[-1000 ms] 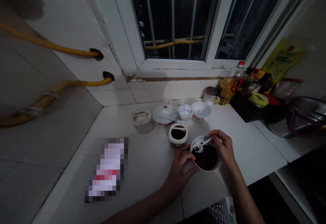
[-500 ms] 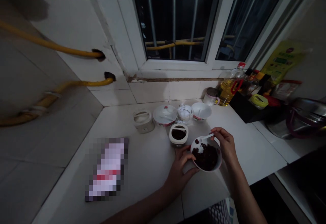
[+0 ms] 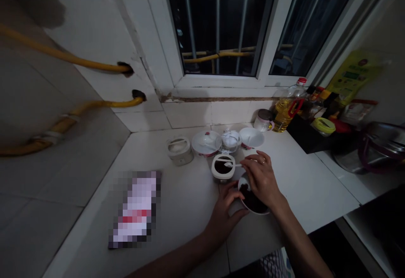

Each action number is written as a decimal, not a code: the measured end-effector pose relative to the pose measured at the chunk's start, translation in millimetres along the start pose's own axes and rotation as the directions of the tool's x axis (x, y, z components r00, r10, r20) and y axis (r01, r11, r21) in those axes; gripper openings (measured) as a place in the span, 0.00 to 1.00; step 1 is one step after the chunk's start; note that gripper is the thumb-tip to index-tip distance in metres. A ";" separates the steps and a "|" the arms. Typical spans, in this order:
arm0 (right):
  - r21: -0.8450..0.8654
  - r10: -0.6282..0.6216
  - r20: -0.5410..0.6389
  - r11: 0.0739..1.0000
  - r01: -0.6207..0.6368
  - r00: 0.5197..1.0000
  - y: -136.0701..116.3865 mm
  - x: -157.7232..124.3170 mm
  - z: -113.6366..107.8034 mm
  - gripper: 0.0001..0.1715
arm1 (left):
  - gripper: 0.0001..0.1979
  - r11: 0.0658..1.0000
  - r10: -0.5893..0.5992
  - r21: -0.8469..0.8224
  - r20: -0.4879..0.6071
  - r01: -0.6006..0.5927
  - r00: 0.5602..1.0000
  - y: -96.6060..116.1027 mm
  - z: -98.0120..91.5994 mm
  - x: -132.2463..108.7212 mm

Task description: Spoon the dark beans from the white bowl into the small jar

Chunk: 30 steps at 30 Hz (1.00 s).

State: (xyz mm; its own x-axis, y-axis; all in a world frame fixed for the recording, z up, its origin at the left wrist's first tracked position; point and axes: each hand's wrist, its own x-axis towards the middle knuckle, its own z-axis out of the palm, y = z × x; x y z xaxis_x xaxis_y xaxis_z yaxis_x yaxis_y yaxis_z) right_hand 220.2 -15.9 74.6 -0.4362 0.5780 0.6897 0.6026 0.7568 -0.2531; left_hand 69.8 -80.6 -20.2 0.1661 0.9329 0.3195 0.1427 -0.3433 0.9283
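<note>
My left hand (image 3: 228,205) grips the near left rim of a white bowl (image 3: 242,180) that holds a dark, crumbly food (image 3: 252,200). Between the fingers of my right hand (image 3: 260,176) is the handle of a small white spoon (image 3: 229,165). Its tip is at the opening of a white square container (image 3: 215,172), just behind and left of the bowl, with dark contents inside. A bar crosses the container's mouth. My right hand hangs over the bowl and hides its right side.
Behind stand a lidded container (image 3: 180,155), a shallow bowl (image 3: 206,143), a small clear jar (image 3: 231,139), another bowl (image 3: 253,136) and a mug (image 3: 263,120). An oil bottle (image 3: 281,113), a black condiment box (image 3: 305,136) and a metal pot (image 3: 351,153) are at right. A pixelated packet (image 3: 139,206) lies left.
My right hand has moved left with the spoon, from the bowl's far rim to the square container's opening. My left hand stays on the bowl.
</note>
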 end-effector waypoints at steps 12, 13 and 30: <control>0.039 0.266 -0.052 0.964 -0.265 0.962 31.6 -28.8 -16.8 0.11 | 0.09 1.000 0.005 0.001 0.001 -0.005 1.000 2.9 -1.8 1.3; 0.026 0.251 0.009 0.968 -0.251 0.968 31.3 -28.7 -17.0 0.11 | 0.09 1.000 0.001 0.000 -0.001 -0.001 1.000 3.3 -1.9 1.3; 0.438 0.616 0.306 0.586 -0.681 0.726 28.6 -27.7 -15.1 0.09 | 0.09 1.000 -0.010 0.025 0.004 0.010 1.000 2.1 -2.4 -0.3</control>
State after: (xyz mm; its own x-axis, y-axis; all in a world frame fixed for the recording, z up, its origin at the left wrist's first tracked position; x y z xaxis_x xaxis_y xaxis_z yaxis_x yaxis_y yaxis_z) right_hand 259.6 -14.9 58.5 -0.1498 0.9791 0.1377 0.3578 0.1836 -0.9156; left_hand 67.8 -81.3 -17.9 0.1684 0.9358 0.3097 0.1683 -0.3368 0.9264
